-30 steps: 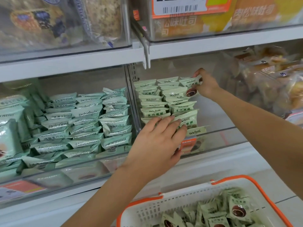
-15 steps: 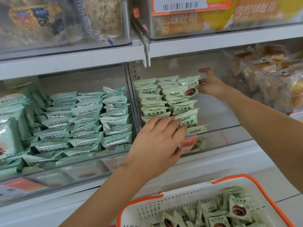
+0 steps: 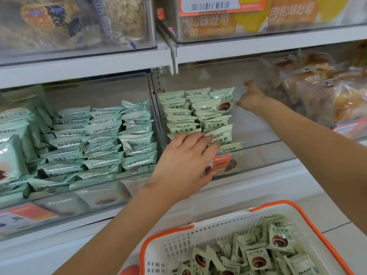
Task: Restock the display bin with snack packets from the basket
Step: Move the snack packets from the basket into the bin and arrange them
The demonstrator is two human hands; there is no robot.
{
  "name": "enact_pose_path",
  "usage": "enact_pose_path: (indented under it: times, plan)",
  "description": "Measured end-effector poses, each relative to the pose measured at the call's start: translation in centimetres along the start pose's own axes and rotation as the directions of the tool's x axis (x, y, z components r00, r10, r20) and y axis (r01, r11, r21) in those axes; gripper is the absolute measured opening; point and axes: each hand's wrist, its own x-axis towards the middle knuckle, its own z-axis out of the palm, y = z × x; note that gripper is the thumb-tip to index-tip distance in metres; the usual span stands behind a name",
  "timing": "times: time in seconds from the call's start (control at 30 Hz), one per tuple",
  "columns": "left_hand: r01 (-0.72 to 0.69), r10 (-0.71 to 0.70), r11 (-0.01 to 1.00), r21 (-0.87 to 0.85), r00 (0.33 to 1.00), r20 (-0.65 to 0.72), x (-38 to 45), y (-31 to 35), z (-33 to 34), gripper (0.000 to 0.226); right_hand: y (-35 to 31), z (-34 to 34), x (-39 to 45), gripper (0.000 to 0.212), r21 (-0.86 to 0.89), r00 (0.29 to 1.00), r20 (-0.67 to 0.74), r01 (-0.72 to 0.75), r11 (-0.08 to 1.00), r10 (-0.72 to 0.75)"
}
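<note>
Pale green snack packets (image 3: 185, 117) stand in two rows at the left side of the clear display bin (image 3: 268, 155). My left hand (image 3: 186, 161) rests on the front packets, fingers fairly straight on top of them and thumb down against the bin's front wall. My right hand (image 3: 251, 99) reaches to the back of the bin, thumb up, fingertips touching the right edge of a rear packet with a chocolate picture (image 3: 223, 105). The white basket with orange rim (image 3: 218, 233) sits at the bottom right and holds several more of the packets (image 3: 258, 259).
The neighbouring bin on the left is packed with mint-green packets (image 3: 103, 139). Wrapped bread (image 3: 327, 92) fills the bin on the right. The white upper shelf (image 3: 258, 46) hangs low above the bin's opening. An orange price label (image 3: 220, 163) is on the bin front.
My right hand let go of the rear packet it was pinching and now only touches its edge. My left hand stayed on the front packets.
</note>
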Motion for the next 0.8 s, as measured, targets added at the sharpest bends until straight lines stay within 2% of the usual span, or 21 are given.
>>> enact_pose_path:
  times: [0.1, 0.17, 0.2, 0.27, 0.3, 0.33, 0.37, 0.4, 0.47, 0.5, 0.53, 0.57, 0.6, 0.63, 0.7, 0.77, 0.8]
  plan:
    - [0.007, -0.008, 1.000, -0.014, 0.998, -0.070, -0.1, 0.3, -0.3, 0.055, -0.2, -1.6, -2.2, 0.054, 0.124, 0.989, -0.124, 0.098, 0.987, -0.082]
    - [-0.012, 0.004, 0.999, -0.045, 0.986, -0.169, -0.3, 1.4, -0.7, 0.044, -0.4, -2.8, -6.1, 0.048, 0.135, 0.938, -0.295, 0.229, 0.964, -0.182]
    - [-0.037, 0.024, 0.998, -0.054, 0.974, -0.225, -0.5, 2.2, -0.9, 0.038, -0.1, -3.3, -8.7, 0.049, 0.105, 0.879, -0.396, 0.330, 0.938, -0.265]
    - [-0.108, 0.078, 0.990, -0.089, 0.954, -0.290, -1.1, 4.2, -1.0, 0.031, 1.2, -3.6, -14.8, 0.052, 0.044, 0.718, -0.555, 0.531, 0.846, -0.421]
    - [-0.142, 0.102, 0.983, -0.119, 0.951, -0.292, -1.5, 5.5, -0.7, 0.029, 2.6, -3.2, -17.6, 0.050, 0.008, 0.643, -0.610, 0.589, 0.808, -0.463]
    - [-0.165, 0.119, 0.975, -0.151, 0.954, -0.274, -2.1, 6.9, -0.1, 0.028, 4.6, -2.5, -20.1, 0.048, -0.026, 0.598, -0.645, 0.605, 0.796, -0.476]
    - [-0.176, 0.129, 0.965, -0.194, 0.964, -0.233, -2.6, 8.4, 0.6, 0.027, 7.0, -1.6, -22.3, 0.045, -0.034, 0.598, -0.660, 0.581, 0.813, -0.455]
    - [-0.176, 0.138, 0.951, -0.253, 0.977, -0.161, -3.3, 9.9, 1.1, 0.028, 10.0, -0.3, -24.2, 0.043, -0.015, 0.645, -0.647, 0.524, 0.852, -0.408]
    - [-0.110, 0.151, 0.923, -0.368, 0.985, 0.085, -5.1, 13.0, 2.6, 0.031, 16.5, 3.0, -27.7, 0.042, -0.003, 0.823, -0.496, 0.318, 0.948, -0.278]
    - [-0.025, 0.143, 0.910, -0.415, 0.955, 0.258, -6.5, 14.5, 3.7, 0.029, 20.1, 4.7, -29.1, 0.041, -0.053, 0.918, -0.355, 0.168, 0.984, -0.176]
    - [0.094, 0.115, 0.893, -0.440, 0.897, 0.426, -8.1, 15.7, 5.0, 0.025, 23.3, 6.4, -30.4, 0.039, -0.141, 0.981, -0.190, 0.001, 0.990, -0.028]
    - [0.215, 0.075, 0.872, -0.440, 0.829, 0.554, -10.0, 16.9, 6.3, 0.021, 26.1, 7.8, -31.7, 0.039, -0.246, 0.988, -0.017, -0.153, 0.957, 0.153]
    - [0.324, 0.038, 0.843, -0.429, 0.761, 0.648, -12.0, 17.9, 7.4, 0.017, 28.4, 9.0, -32.9, 0.047, -0.347, 0.944, 0.136, -0.238, 0.907, 0.299]
    - [0.410, 0.012, 0.814, -0.411, 0.696, 0.718, -14.0, 18.6, 8.4, 0.017, 30.1, 10.0, -34.2, 0.059, -0.422, 0.874, 0.281, -0.258, 0.869, 0.396]
    - [0.496, 0.017, 0.793, -0.354, 0.562, 0.827, -17.5, 19.6, 9.7, 0.016, 31.6, 11.7, -36.5, 0.075, -0.513, 0.721, 0.515, -0.174, 0.841, 0.464]
    - [0.493, 0.043, 0.821, -0.290, 0.453, 0.891, -20.1, 19.6, 10.4, 0.019, 32.3, 13.4, -38.0, 0.083, -0.571, 0.623, 0.605, -0.095, 0.816, 0.496]
    - [0.475, 0.049, 0.837, -0.272, 0.430, 0.902, -20.9, 19.4, 10.7, 0.023, 32.8, 14.4, -38.4, 0.087, -0.600, 0.597, 0.607, -0.088, 0.795, 0.524]
